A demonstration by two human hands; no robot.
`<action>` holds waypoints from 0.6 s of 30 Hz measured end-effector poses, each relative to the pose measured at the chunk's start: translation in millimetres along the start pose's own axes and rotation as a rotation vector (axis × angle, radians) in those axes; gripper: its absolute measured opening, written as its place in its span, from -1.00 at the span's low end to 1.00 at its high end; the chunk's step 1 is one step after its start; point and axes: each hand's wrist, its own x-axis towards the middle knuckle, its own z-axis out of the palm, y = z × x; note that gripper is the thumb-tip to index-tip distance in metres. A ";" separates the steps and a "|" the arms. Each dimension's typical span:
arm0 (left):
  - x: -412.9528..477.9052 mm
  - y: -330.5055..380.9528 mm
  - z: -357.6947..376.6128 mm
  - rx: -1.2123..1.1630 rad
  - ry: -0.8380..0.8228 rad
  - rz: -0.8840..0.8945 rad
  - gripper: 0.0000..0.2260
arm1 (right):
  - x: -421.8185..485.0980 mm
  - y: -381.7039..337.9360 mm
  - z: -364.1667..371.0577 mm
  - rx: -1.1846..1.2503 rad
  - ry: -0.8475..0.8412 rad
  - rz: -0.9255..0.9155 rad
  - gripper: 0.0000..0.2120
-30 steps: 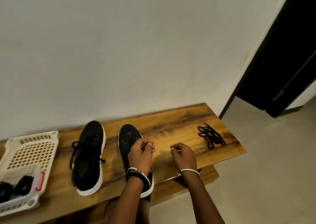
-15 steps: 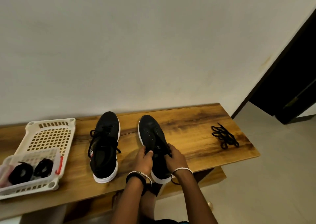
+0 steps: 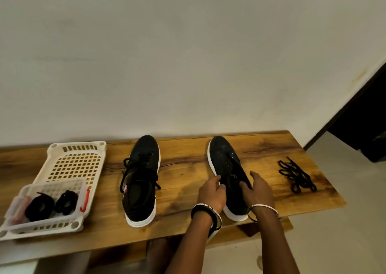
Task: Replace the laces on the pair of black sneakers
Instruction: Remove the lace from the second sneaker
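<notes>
Two black sneakers with white soles stand on a wooden bench (image 3: 188,217). The left sneaker (image 3: 144,175) is laced with loose black laces. The right sneaker (image 3: 226,169) has bare eyelets and no lace. My left hand (image 3: 212,192) grips its left side by the collar, and my right hand (image 3: 258,190) holds its right side, fingers curled over the opening. A loose black lace (image 3: 296,174) lies bunched on the bench to the right of the hands.
A white perforated basket (image 3: 77,158) stands at the bench's left end. In it sits a small clear tray (image 3: 16,202) holding two coiled black laces (image 3: 52,202). A wall runs behind the bench, and a dark doorway (image 3: 363,123) opens at the right.
The hands went from pinching above the right sneaker to holding both its sides. The view shifted left and closer, showing more of the basket.
</notes>
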 end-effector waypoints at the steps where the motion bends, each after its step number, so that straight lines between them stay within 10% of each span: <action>1: -3.6 2.6 -7.0 0.043 0.073 0.063 -0.67 | -5.5 -7.7 -1.8 -0.036 0.088 -0.049 -0.51; 6: -25.8 7.9 -63.1 0.128 0.533 0.317 -0.82 | -59.8 -67.2 23.7 0.198 0.300 -0.344 -0.68; 12: -37.8 -9.1 -136.3 0.203 0.952 0.396 -0.82 | -96.7 -109.3 98.4 0.312 -0.182 -0.342 -0.73; 18: -26.5 -34.6 -178.9 0.146 0.758 -0.021 -0.64 | -95.7 -133.4 118.0 0.433 -0.413 -0.177 -0.65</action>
